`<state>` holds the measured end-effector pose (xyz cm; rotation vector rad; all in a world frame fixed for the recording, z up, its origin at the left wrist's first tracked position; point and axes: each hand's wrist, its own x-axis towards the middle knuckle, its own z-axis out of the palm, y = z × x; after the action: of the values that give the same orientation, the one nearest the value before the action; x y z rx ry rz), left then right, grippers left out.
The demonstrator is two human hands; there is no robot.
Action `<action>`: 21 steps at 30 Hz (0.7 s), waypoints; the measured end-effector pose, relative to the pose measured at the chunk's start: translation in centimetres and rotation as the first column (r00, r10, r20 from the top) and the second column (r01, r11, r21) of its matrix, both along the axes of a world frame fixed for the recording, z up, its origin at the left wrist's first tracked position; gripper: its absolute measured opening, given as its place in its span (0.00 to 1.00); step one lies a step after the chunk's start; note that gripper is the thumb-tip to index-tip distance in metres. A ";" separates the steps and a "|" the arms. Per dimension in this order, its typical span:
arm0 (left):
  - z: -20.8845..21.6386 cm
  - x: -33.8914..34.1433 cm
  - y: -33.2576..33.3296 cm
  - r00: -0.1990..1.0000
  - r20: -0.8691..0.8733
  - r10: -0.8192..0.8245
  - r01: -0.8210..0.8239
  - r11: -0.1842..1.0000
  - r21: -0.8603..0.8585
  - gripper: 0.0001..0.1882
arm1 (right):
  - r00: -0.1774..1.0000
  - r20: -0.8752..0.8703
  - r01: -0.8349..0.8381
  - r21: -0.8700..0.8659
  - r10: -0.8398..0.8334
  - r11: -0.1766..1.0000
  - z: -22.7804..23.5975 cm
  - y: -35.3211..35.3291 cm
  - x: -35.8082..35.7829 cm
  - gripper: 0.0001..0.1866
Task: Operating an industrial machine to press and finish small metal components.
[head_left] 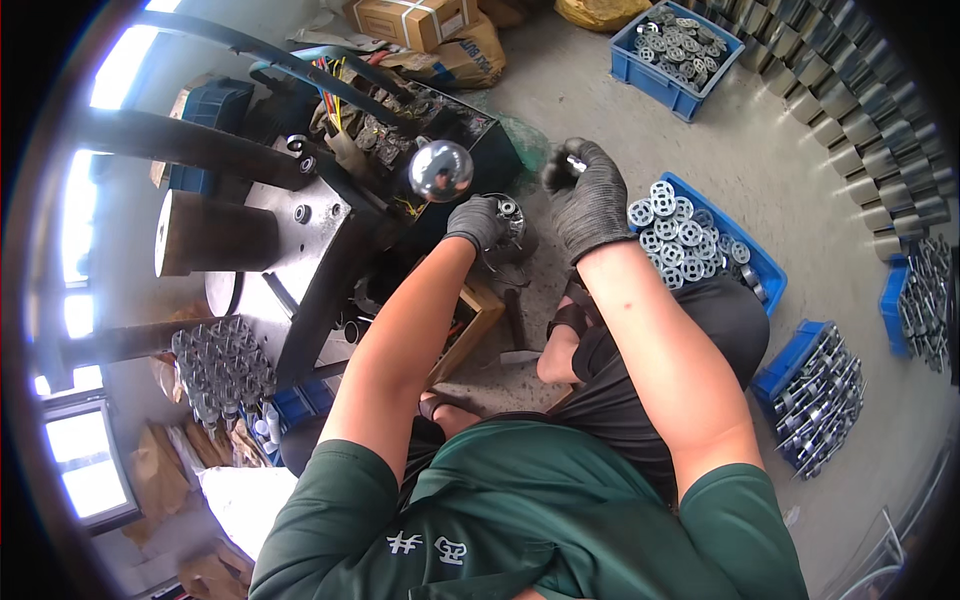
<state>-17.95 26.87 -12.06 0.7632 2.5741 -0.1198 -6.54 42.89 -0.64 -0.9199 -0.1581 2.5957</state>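
Observation:
In a grey glove, my left hand (pixel 474 222) is closed on the edge of a round metal part (pixel 512 222), its fingers partly hidden from above. My right hand (pixel 588 200), gloved in darker grey, is raised a little to the right of that part. Its fingers are curled around a small shiny metal piece (pixel 575 163), too small to name. A polished ball knob (pixel 440 170) is just beyond my left hand. Beside my right forearm stands a blue crate (pixel 765 268) of round slotted metal discs (pixel 690 235).
At left stands a heavy press (pixel 330 215) with thick bars, a metal plate and small bearings. Another blue crate (pixel 655 85) of discs is at the far right. Shafts (pixel 820 400) fill blue crates at right, near stacked metal cylinders (pixel 850 120). A wooden box (pixel 480 325) sits below my left forearm.

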 end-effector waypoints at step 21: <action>0.6 0.3 0.8 0.997 0.068 -0.035 0.037 0.999 -0.027 0.21 | 0.956 -0.205 -0.220 -0.037 0.208 0.975 -4.3 0.9 0.2 0.11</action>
<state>-17.65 27.68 -11.50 0.7905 2.4907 -0.1387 -6.37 43.74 -4.90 -0.6883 -0.1328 2.8895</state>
